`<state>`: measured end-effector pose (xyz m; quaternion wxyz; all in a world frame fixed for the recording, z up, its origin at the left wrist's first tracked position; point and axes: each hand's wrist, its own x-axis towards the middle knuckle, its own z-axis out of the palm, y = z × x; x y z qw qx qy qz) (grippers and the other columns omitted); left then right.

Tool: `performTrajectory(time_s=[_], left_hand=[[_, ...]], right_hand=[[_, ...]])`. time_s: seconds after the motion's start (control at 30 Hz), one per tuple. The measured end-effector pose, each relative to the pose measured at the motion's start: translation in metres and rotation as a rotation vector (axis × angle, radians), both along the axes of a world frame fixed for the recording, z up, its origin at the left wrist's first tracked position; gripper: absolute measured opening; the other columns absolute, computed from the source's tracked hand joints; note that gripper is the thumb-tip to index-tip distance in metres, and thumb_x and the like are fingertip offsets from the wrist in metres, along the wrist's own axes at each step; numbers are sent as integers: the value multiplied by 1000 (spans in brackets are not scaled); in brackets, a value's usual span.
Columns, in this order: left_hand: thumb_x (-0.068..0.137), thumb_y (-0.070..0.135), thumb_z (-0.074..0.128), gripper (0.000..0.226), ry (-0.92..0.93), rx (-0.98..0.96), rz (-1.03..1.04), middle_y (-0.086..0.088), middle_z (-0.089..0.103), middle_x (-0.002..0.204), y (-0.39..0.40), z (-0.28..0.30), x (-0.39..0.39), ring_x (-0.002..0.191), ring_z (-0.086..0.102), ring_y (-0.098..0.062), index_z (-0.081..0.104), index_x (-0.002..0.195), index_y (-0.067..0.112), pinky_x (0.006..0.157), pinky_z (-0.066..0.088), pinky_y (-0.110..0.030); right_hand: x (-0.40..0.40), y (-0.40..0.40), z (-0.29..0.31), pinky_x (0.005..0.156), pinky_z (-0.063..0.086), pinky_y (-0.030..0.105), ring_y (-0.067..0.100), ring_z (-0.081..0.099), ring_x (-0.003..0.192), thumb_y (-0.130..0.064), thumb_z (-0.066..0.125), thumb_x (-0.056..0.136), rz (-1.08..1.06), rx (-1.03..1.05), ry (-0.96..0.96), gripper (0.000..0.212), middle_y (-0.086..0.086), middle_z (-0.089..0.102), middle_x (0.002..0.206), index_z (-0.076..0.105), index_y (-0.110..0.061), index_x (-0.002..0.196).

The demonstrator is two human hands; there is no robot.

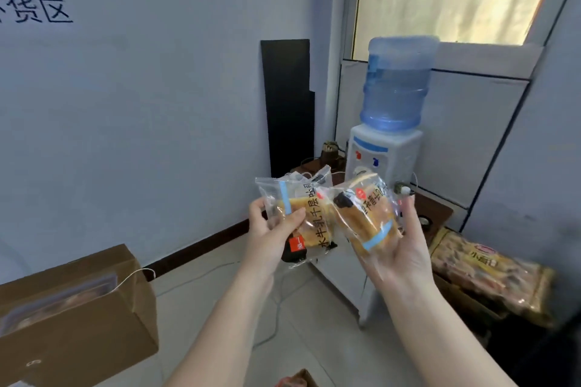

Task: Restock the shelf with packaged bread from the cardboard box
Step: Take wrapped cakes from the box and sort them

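My left hand grips a clear-wrapped bread pack with a blue stripe and black print, held up at chest height. My right hand cradles a second bread pack from below, tilted, its edge touching the first pack. Both packs hang in the air in front of a water dispenser. A brown cardboard box stands at the lower left, with clear packaging showing in its open side. No shelf is in view.
A white water dispenser with a blue bottle stands in the corner on a low white cabinet. A black board leans on the wall. Large snack bags lie in a box at right. White cables trail over the tiled floor.
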<state>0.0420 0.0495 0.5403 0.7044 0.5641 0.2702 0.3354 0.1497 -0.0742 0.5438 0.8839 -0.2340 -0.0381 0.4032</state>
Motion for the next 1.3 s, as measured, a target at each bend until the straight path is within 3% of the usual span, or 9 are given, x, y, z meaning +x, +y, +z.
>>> performTrajectory(time_s=[0.1,0.43,0.53,0.7,0.87,1.0,1.1,1.2,1.3], left_hand=[[83,17,68,42,-17,0,-94,0,65,104,-9,1,3,71,70,-2,42,117,20,64,53,-17],[85,17,64,38,-71,-85,-392,-8,68,97,-68,7,25,66,71,-9,44,117,17,53,53,-19],[82,20,66,34,-95,-140,-500,-9,71,98,-90,13,38,82,71,-22,48,110,23,68,56,-34],[81,10,66,30,-119,-76,-639,0,75,79,-140,26,57,71,71,-16,51,104,22,61,58,-28],[67,18,71,53,-102,-44,-865,-14,71,107,-200,45,68,96,69,-28,56,118,17,84,57,-38],[77,20,72,62,-108,-71,-1063,-5,66,123,-242,50,75,116,60,-25,49,134,23,106,40,-49],[79,23,63,71,-165,-125,-1257,-2,59,133,-267,53,73,121,57,-27,35,144,27,106,36,-57],[71,32,77,94,-280,-123,-1445,-6,48,143,-286,52,75,128,48,-36,23,148,28,107,26,-67],[52,34,89,117,-319,-151,-1513,-2,54,138,-311,53,85,121,54,-33,20,147,30,100,41,-55]], right_hand=[[-10,-21,2,74,59,43,28,72,89,-29,69,70,-103,-14,-43,29,13,72,105,75,-12,92],[-24,-106,26,68,60,33,20,73,72,-14,62,69,-394,-57,-154,28,8,75,83,65,-9,96],[-23,-132,35,64,60,39,24,73,77,-17,60,71,-388,-70,-181,35,11,74,93,65,-9,105],[-24,-187,40,68,59,44,32,68,101,-23,58,76,-447,-129,-208,50,16,68,115,56,-8,124],[-33,-252,45,72,59,44,30,67,104,-25,56,80,-600,-146,-245,46,13,66,119,55,-13,124],[-44,-301,49,65,59,35,28,67,104,-29,59,76,-697,-133,-230,58,11,65,121,51,-15,131],[-51,-330,53,66,59,36,27,68,103,-31,62,73,-792,-122,-226,61,10,66,120,51,-15,131],[-59,-351,58,64,59,34,23,70,97,-31,57,77,-903,-83,-221,52,8,70,114,55,-14,126],[-64,-369,64,69,60,38,25,69,100,-33,54,83,-1007,-35,-185,45,9,70,114,58,-13,124]])
